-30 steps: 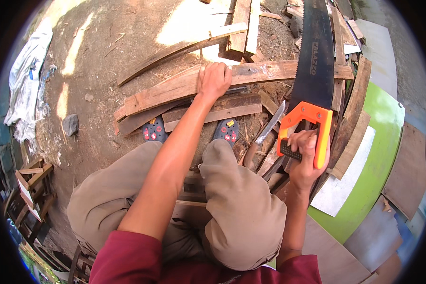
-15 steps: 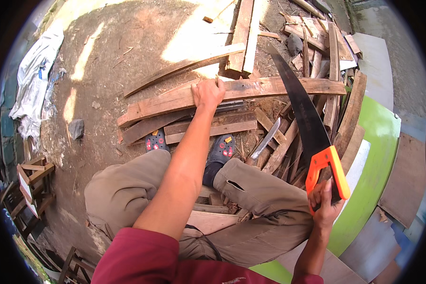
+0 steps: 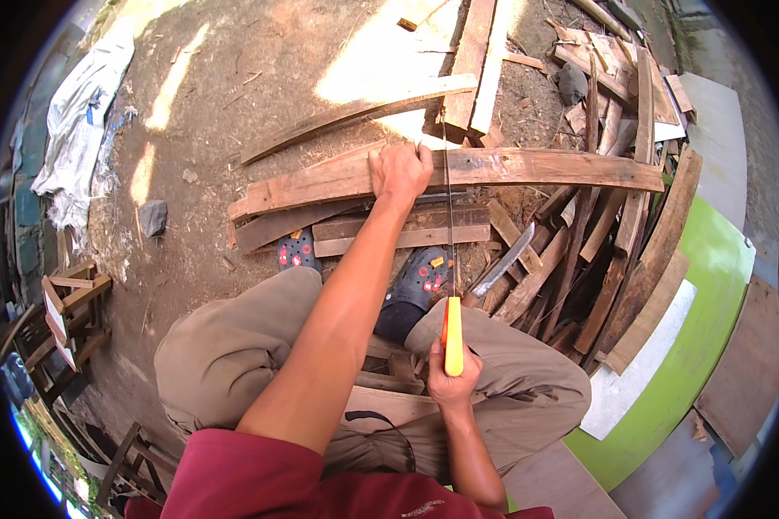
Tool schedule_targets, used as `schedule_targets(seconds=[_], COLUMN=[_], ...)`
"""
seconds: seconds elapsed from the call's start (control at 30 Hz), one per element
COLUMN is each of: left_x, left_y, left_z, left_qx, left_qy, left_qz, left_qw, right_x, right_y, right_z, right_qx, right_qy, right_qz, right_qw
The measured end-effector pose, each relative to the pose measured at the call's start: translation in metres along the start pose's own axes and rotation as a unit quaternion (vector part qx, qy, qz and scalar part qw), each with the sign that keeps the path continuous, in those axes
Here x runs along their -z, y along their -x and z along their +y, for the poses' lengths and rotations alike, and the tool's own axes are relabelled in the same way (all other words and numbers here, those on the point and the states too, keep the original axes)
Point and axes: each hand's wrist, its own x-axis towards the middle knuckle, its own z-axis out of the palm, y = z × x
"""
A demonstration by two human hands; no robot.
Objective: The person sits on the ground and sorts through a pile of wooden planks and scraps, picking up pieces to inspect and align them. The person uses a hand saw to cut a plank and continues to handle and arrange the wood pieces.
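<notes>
My left hand (image 3: pixel 401 173) is closed over a long wooden plank (image 3: pixel 545 167) that lies crosswise in front of me. Its fingers wrap over the far edge. In my right hand (image 3: pixel 455 377) is the orange and yellow handle of a hand saw (image 3: pixel 451 251). The blade is seen edge-on and points away from me. It crosses the plank just right of my left hand; whether the teeth touch the wood I cannot tell. Shorter wood blocks (image 3: pixel 424 227) lie under and before the plank, between my two dark clogs (image 3: pixel 420 275).
A machete-like blade (image 3: pixel 506 259) lies on scrap wood right of my foot. A heap of wood strips (image 3: pixel 619 233) and a green board (image 3: pixel 710 259) fill the right side. A thick beam (image 3: pixel 470 69) lies ahead. At left are a stone (image 3: pixel 153 218) and a white sack (image 3: pixel 82 121).
My right hand has brought the saw leftward from beside my right knee, turning its blade edge-on across the plank. My left hand stays on the plank. The whole view has shifted slightly.
</notes>
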Motion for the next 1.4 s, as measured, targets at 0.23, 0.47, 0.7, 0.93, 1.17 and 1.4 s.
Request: schedule_targets(seconds=[0.23, 0.47, 0.7, 0.93, 1.17, 1.4], left_x=[-0.001, 0.001, -0.004, -0.007, -0.011, -0.013], left_y=[0.001, -0.002, 0.002, 0.005, 0.007, 0.007], left_z=[-0.001, 0.001, -0.006, -0.004, -0.006, -0.01], left_qx=[0.005, -0.003, -0.007, -0.001, -0.01, -0.013], left_qy=[0.017, 0.002, 0.019, 0.052, 0.04, 0.046], left_qz=[0.011, -0.012, 0.029, 0.025, 0.049, 0.062], left_qw=[1.0, 1.0, 0.999, 0.998, 0.998, 0.997], right_x=[0.014, 0.006, 0.015, -0.008, 0.012, -0.003], right_y=[0.004, -0.024, 0.018, -0.038, 0.013, -0.023], right_z=[0.006, 0.021, 0.018, 0.038, 0.057, 0.054], right_qx=[-0.008, -0.041, 0.005, -0.055, 0.024, -0.005], right_qy=[0.01, 0.002, 0.1, -0.007, 0.1, 0.05], right_qz=[-0.024, -0.01, -0.035, 0.027, 0.015, 0.01], right_qw=[1.0, 0.999, 0.994, 0.998, 0.995, 0.999])
